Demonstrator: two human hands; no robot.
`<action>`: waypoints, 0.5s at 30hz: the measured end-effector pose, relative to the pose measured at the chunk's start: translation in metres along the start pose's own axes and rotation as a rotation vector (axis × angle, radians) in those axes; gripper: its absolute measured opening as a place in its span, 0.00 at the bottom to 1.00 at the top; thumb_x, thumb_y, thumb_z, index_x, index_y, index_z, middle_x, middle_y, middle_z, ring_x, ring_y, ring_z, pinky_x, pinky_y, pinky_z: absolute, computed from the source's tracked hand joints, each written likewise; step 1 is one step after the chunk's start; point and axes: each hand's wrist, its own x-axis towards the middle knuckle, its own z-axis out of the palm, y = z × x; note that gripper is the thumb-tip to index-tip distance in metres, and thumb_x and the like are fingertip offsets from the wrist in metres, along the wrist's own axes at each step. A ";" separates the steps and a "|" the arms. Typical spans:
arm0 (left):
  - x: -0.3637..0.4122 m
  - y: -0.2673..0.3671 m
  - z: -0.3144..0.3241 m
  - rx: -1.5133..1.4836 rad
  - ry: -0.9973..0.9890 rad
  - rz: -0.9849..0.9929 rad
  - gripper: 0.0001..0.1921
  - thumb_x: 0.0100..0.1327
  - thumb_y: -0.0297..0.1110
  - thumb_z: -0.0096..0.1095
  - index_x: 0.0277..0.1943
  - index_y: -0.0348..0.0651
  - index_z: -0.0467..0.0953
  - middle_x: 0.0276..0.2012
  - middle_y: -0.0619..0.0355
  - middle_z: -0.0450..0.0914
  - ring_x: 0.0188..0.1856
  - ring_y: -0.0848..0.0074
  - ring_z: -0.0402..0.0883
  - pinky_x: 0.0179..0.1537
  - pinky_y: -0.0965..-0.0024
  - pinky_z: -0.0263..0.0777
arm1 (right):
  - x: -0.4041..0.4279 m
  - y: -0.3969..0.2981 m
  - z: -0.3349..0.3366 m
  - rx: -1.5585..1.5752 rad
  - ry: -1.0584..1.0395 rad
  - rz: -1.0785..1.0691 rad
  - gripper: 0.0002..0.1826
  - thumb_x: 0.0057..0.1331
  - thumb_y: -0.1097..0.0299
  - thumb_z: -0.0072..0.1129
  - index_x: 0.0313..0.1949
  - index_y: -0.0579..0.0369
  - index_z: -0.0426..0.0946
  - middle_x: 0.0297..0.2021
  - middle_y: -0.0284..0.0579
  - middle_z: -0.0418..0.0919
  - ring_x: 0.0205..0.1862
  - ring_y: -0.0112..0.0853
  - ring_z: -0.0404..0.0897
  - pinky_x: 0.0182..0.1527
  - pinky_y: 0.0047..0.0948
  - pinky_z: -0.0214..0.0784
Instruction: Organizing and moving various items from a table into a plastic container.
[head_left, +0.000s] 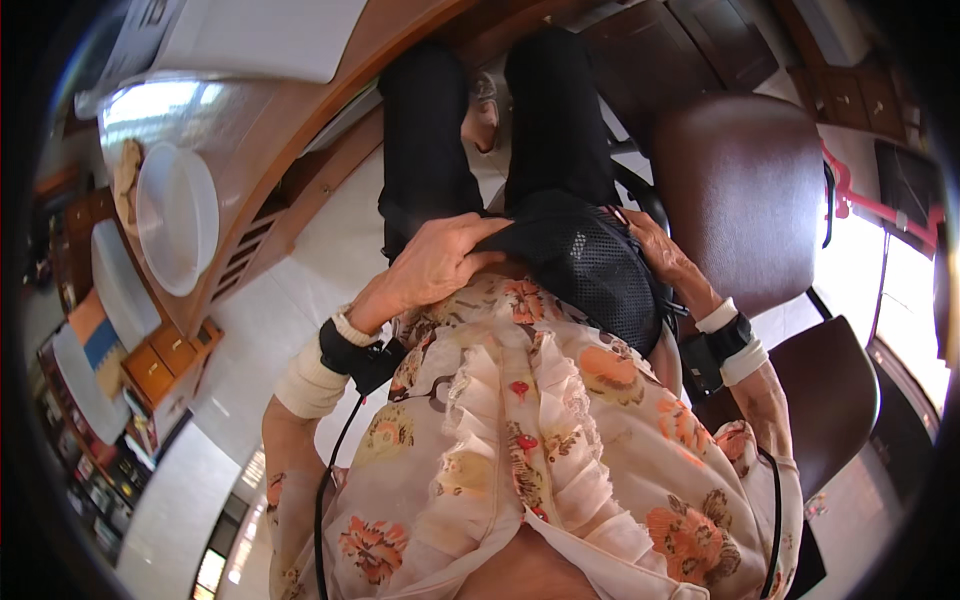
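Note:
A black mesh cap (600, 262) lies at the lap, against the front of a floral blouse with ruffles and red buttons. My left hand (442, 262) pinches the cap's smooth dark edge between thumb and fingers. On the other side, my right hand (660, 251) holds the rim, its fingertips partly hidden behind the cap. Both wrists carry cream wristbands with black straps and small black devices, and a black cable runs along each arm. Two black-trousered legs extend ahead.
A wooden table (247, 127) at the left bears a translucent plastic tub (178, 217), a brown object (127, 176) and a pale sheet or board (262, 37). Brown padded chairs (739, 202) stand at the right. Below is a tiled floor (255, 337). Wooden drawers (161, 364) stand farther left.

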 end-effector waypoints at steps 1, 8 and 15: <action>0.001 0.003 -0.001 0.050 -0.059 -0.036 0.19 0.55 0.30 0.60 0.50 0.34 0.72 0.41 0.45 0.77 0.42 0.55 0.76 0.43 0.64 0.70 | -0.003 -0.004 0.000 0.050 -0.041 0.003 0.34 0.68 0.44 0.33 0.52 0.67 0.67 0.48 0.55 0.74 0.51 0.38 0.71 0.57 0.28 0.56; 0.002 -0.005 0.003 -0.034 0.087 -0.023 0.13 0.50 0.19 0.55 0.41 0.31 0.75 0.39 0.51 0.73 0.43 0.67 0.74 0.44 0.74 0.66 | -0.014 0.024 -0.005 0.201 -0.035 0.043 0.39 0.63 0.35 0.37 0.55 0.61 0.67 0.49 0.53 0.73 0.51 0.38 0.71 0.55 0.31 0.59; 0.004 -0.004 -0.002 -0.186 0.061 -0.016 0.13 0.51 0.19 0.50 0.41 0.30 0.74 0.50 0.48 0.73 0.51 0.62 0.74 0.51 0.71 0.66 | -0.082 0.000 -0.010 0.499 -0.097 0.217 0.53 0.46 0.26 0.54 0.60 0.57 0.60 0.38 0.44 0.71 0.46 0.31 0.68 0.52 0.29 0.58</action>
